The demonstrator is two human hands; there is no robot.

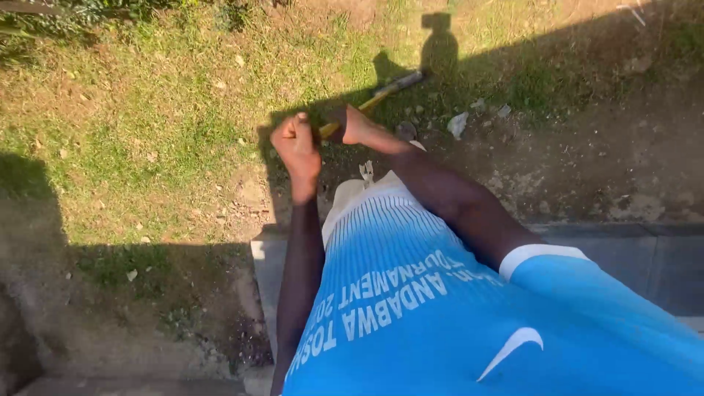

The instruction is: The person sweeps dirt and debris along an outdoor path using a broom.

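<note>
- The person stands bent forward over a patch of grass (147, 125) and bare dirt, looking down past a blue shirt (440, 315) with white lettering and white sleeve trim.
- Both arms reach forward and down, nearly straight, with the hands close together in front of the body.
- The left hand (295, 143) is balled into a tight fist, knuckles up and fingers curled fully in. It looks closed round the near end of a long tool, though the handle itself is hidden inside the fist.
- The right hand (354, 125) sits just beside the left and a little farther along, fingers wrapped shut round the same handle, wrist bent downward.
- The long tool (381, 94) has a yellowish handle that runs away from the hands, up and to the right, with a darker end out near the grass. That far end lies in shadow, and I cannot tell whether it touches the ground.
- The person's shadow falls across the ground ahead, covering the hands' surroundings and the dirt on the right.
- A few pale scraps of litter (457, 125) lie on the dirt just right of the hands.
- A grey concrete edge (631, 257) runs along below the arms, on the right side, between the person and the dirt.
</note>
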